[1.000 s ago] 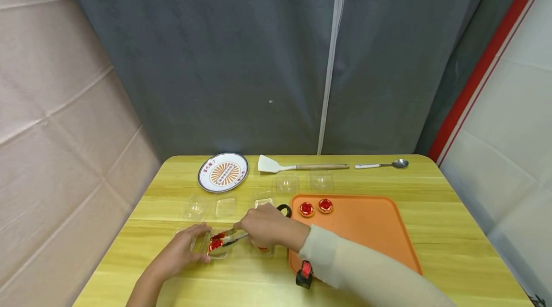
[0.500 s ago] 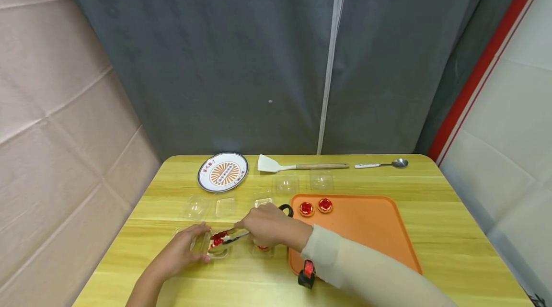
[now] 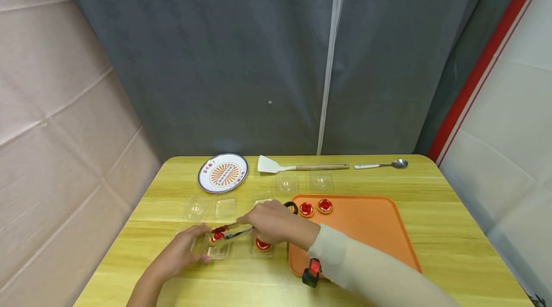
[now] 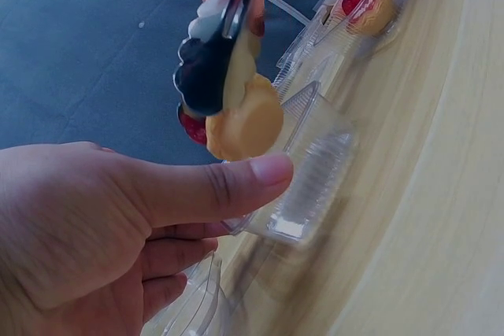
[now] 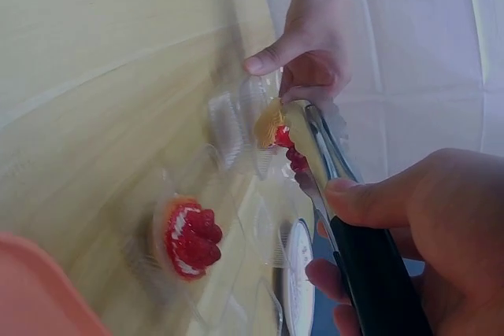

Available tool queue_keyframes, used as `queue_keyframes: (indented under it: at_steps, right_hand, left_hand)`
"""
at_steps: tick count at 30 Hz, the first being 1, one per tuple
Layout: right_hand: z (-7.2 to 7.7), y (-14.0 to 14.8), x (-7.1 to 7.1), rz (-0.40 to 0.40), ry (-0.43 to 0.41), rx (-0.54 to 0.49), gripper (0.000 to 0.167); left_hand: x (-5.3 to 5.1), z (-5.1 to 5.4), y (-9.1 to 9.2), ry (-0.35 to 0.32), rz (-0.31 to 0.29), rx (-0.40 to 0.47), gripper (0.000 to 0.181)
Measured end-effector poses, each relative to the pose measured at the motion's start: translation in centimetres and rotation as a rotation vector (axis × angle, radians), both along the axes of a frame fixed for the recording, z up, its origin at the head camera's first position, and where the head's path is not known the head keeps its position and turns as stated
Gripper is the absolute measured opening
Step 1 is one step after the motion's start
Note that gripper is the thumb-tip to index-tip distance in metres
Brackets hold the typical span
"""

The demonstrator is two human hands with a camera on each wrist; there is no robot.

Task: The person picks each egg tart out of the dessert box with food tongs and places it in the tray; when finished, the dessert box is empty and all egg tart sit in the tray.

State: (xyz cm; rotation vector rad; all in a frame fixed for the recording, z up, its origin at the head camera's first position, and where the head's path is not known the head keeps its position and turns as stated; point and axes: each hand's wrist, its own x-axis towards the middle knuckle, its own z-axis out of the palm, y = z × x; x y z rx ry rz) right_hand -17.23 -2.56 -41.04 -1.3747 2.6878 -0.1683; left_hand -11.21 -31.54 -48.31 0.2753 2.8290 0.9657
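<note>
My left hand [image 3: 181,252] holds the rim of a clear plastic box [image 4: 319,182], thumb along its side and fingers curled beyond. My right hand [image 3: 269,221] grips metal tongs [image 5: 378,273] with black handles. Their scalloped tips pinch a small tart [image 4: 252,123] with red fruit and white cream. It is tilted on its side, at the box's upper edge; the left wrist view shows its pale base above the box floor. A second red-topped tart [image 5: 189,238] sits in another clear box, right of the held one in the head view.
An orange tray [image 3: 366,235] at the right bears two more tarts [image 3: 316,208]. Several clear containers [image 3: 225,207] stand behind the hands. Along the back lie a patterned plate [image 3: 224,173], a white spatula [image 3: 270,165] and a spoon [image 3: 398,164].
The tongs have risen and shifted slightly right, tilting the tart up from the box floor. The left hand has stayed in place on the box. More of the second boxed tart shows.
</note>
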Motion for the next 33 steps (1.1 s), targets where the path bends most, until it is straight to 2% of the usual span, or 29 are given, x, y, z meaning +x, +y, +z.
queue_keyframes:
  at_steps: [11,19,33]
  right_hand:
    - [0.7,3.3,-0.2,-0.028,-0.008,-0.08,0.045]
    - [1.3,6.6,-0.2,-0.054,0.025,-0.16,0.044]
    - [1.3,12.5,0.3,-0.117,0.014,-0.259,0.04]
  left_hand:
    - [0.0,0.0,0.0,-0.002,0.005,0.009,0.077]
    - [-0.2,-0.2,-0.2,0.01,-0.006,0.001,0.076]
    - [0.0,-0.1,-0.1,0.007,-0.008,-0.017,0.078]
